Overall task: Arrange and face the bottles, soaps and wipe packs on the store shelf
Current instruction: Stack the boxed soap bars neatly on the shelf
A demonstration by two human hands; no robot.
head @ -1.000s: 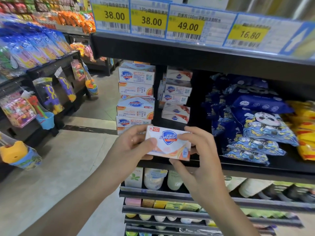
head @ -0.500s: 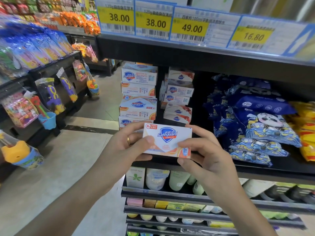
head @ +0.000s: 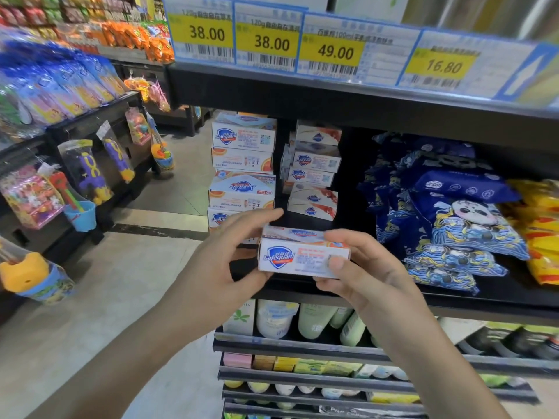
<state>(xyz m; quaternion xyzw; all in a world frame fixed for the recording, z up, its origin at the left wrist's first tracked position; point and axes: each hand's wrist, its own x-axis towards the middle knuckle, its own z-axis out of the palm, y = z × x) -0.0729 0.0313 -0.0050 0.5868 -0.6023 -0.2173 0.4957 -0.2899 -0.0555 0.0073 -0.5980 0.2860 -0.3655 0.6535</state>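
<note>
A white Safeguard soap box (head: 296,255) is held in front of the black shelf (head: 484,300), its narrow side with the blue shield logo facing me. My left hand (head: 223,255) grips its left end and my right hand (head: 360,267) holds its right end, thumb on the front. Behind it stand a tall stack of soap boxes (head: 243,170) and a second, shorter stack (head: 314,173). Dark blue wipe packs (head: 453,213) with a panda print lie piled to the right, with yellow packs (head: 541,231) beyond them.
Price tags (head: 269,40) line the shelf edge above. White and green bottles (head: 278,319) stand on the shelf below, small soaps (head: 287,362) under those. A rack of hanging toys (head: 84,176) runs along the aisle on the left, across the tiled floor (head: 106,297).
The soap box has been tipped from its broad front face onto its narrow side face and moved up and inward toward the shelf. Both hands kept their hold.
</note>
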